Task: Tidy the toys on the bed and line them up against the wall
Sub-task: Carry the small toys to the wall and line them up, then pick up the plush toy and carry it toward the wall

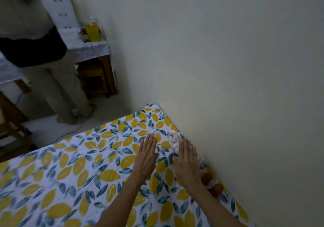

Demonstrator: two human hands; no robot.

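I see two toys (174, 141) (211, 183) on the bed (70, 174), lined along the wall (228, 69) to my right, one behind the other.

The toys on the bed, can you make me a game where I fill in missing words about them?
1. Both hands, the left hand and the right hand, are flat and hold ____.
2. The white toy lies beside the ____.
3. The big leaves printed on the bed sheet are blue and ____.
4. The brown toy lies closer to the ____ hand.

Missing words: nothing; wall; yellow; right
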